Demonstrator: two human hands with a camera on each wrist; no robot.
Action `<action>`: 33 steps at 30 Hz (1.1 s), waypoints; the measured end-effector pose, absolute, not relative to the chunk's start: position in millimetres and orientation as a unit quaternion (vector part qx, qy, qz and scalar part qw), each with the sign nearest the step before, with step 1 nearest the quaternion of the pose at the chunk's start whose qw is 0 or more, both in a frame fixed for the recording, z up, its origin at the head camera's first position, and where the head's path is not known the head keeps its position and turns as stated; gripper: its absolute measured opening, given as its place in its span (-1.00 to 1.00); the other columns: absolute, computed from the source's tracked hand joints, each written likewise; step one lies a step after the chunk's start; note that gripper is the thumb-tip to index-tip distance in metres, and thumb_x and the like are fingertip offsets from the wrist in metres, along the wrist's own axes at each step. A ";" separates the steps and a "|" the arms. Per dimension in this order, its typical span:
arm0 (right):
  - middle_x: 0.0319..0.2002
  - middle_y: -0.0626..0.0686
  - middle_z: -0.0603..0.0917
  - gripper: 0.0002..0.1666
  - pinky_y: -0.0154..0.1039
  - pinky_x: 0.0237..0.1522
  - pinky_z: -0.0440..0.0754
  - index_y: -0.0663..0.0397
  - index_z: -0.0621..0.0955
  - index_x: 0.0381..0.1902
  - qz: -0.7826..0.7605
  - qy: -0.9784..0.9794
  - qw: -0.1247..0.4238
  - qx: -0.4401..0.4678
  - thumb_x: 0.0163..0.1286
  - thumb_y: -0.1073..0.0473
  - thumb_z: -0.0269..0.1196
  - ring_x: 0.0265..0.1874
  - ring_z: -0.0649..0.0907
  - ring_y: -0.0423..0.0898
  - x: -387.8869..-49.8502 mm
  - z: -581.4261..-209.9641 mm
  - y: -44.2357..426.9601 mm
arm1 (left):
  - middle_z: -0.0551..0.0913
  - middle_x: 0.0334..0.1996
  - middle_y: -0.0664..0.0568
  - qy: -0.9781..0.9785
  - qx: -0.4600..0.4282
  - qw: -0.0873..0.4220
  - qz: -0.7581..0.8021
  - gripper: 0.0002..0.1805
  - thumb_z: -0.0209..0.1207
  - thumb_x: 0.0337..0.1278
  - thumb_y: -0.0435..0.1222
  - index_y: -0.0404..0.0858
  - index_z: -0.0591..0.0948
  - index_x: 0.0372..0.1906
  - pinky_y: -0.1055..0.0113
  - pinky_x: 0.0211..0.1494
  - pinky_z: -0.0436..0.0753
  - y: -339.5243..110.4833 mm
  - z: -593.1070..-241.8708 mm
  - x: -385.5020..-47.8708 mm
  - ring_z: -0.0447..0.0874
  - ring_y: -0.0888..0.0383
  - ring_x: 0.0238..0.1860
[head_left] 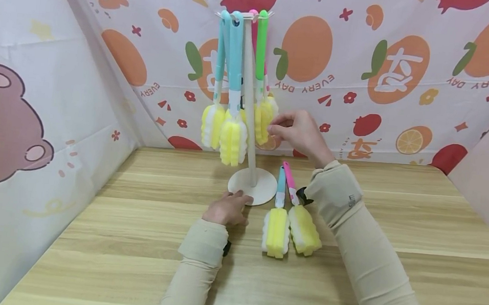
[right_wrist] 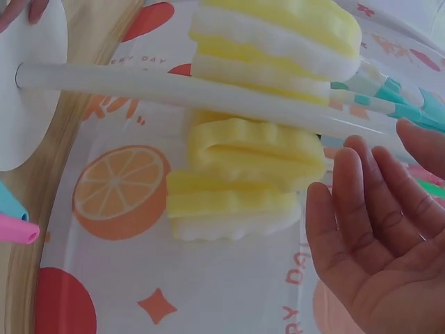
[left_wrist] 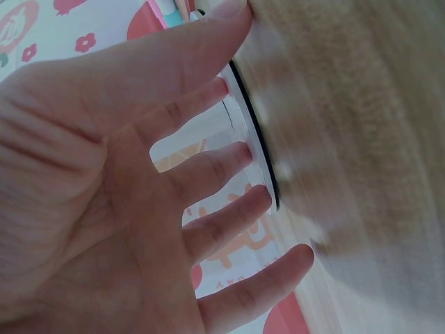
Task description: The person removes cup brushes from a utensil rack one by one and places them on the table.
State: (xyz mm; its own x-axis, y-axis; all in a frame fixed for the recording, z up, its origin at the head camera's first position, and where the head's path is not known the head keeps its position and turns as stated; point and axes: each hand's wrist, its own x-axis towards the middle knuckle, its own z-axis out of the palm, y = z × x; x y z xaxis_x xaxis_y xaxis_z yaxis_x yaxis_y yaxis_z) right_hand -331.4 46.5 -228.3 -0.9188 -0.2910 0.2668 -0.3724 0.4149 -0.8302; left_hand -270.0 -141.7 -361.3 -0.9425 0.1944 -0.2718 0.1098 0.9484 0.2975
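Note:
A white stand with a round base and upright pole holds several sponge cup brushes from hooks at its top. Two blue-handled brushes hang on the near left; a green-handled brush and pink-handled ones, partly hidden, hang to the right. My left hand rests at the base's front left edge, fingers spread and touching the rim. Beside the hanging yellow sponges is my right hand, its fingers loosely bent; the right wrist view shows nothing in the palm.
On the wooden table, right of the base, lie a blue-handled brush and a pink-handled brush, sponge ends toward me. A fruit-printed cloth stands behind the table, and a bear-printed cloth at the left.

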 end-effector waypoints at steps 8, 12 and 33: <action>-0.19 0.15 0.76 -0.81 -0.28 -0.33 0.60 0.26 0.74 -0.12 0.458 -0.856 0.050 0.234 0.40 0.24 0.35 -0.22 0.67 0.03 -334.4 -228.0 36.1 | 0.25 0.53 -0.10 0.975 0.072 0.155 0.140 -0.35 0.38 0.22 -0.24 -0.06 0.49 0.42 -0.18 0.36 0.36 -141.0 -361.2 -269.5 0.15 -0.17 0.50; -0.17 0.15 0.75 -0.81 -0.27 -0.36 0.61 0.24 0.73 -0.10 0.471 -0.851 0.040 0.228 0.42 0.24 0.32 -0.25 0.66 0.05 -334.4 -226.1 32.0 | 0.24 0.53 -0.10 0.975 0.072 0.156 0.139 -0.35 0.38 0.23 -0.25 -0.06 0.49 0.42 -0.18 0.37 0.36 -140.8 -360.8 -269.2 0.14 -0.17 0.50; 0.02 0.17 0.69 -0.67 -0.19 0.02 0.64 0.29 0.65 0.11 0.523 -0.814 0.032 0.250 0.45 0.25 0.29 -0.04 0.63 0.04 -340.7 -224.8 15.9 | 0.22 0.55 -0.10 0.974 0.067 0.159 0.144 -0.34 0.38 0.23 -0.25 -0.05 0.48 0.43 -0.17 0.39 0.34 -140.4 -361.6 -267.5 0.13 -0.15 0.51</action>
